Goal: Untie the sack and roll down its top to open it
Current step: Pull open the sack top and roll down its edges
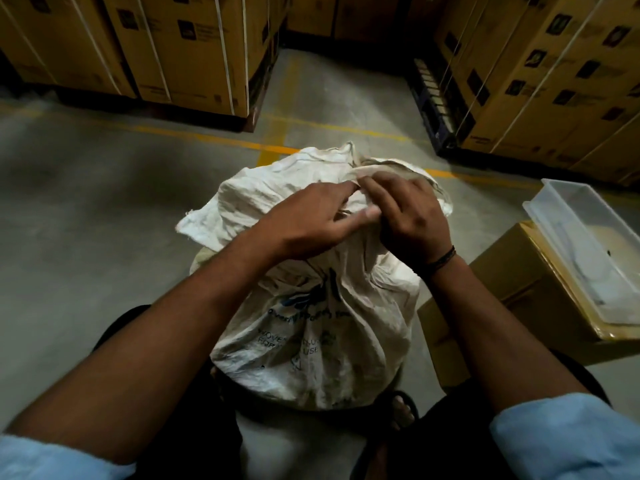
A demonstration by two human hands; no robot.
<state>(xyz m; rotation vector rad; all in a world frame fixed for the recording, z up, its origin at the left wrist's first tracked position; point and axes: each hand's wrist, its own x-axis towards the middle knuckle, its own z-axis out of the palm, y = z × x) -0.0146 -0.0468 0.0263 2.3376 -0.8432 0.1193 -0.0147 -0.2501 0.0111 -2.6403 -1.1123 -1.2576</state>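
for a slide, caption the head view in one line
Left hand and right hand work at the bunched top of a white sack, a box and clear tub beside it.

A dull grey concrete floor (86, 202) is spreading across the dim storeroom, and worn yellow painted lines (207, 142) are crossing it. Light is falling brightest on the aisle between the stacks. On the far left, tall brown cardboard cartons bound with white straps (180, 50) are standing on a dark pallet (207, 116). A matching strapped carton stack (554, 84) is rising on the right over a dark blue slatted pallet (433, 98). Nearer on the right, a plain brown cardboard box (502, 299) is sitting on the floor, carrying a clear rectangular plastic tub (557, 247).
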